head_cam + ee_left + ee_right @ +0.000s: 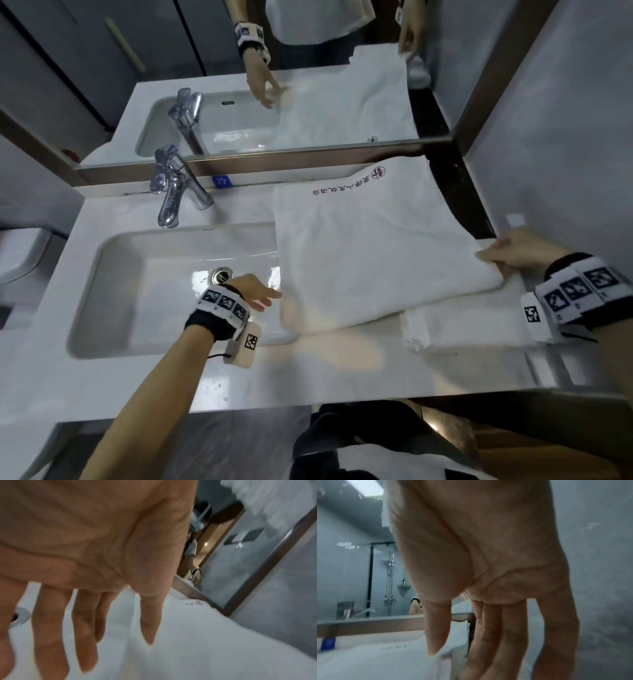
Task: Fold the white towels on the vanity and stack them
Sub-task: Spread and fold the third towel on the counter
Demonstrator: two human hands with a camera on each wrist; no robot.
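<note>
- Large white terry towel with dark printed lettering [370, 246] is lying on the white vanity counter [308, 373], overhanging the basin [144, 274].
- Left hand [255, 291] is hovering, fingers extended, gripping nothing.
- Right hand [517, 251] is pinching the towel's right edge.
- Smaller folded white towel [462, 325] is lying beneath.

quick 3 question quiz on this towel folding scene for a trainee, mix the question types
1. True or false: the left hand grips the towel.
2. Which hand holds the towel's edge? A) left B) right C) neither
3. Fill in: a smaller folded towel lies partly ____ the big one.

Key:
1. False; it hovers open over the sink.
2. B; the right hand pinches the right edge.
3. Under.
</note>
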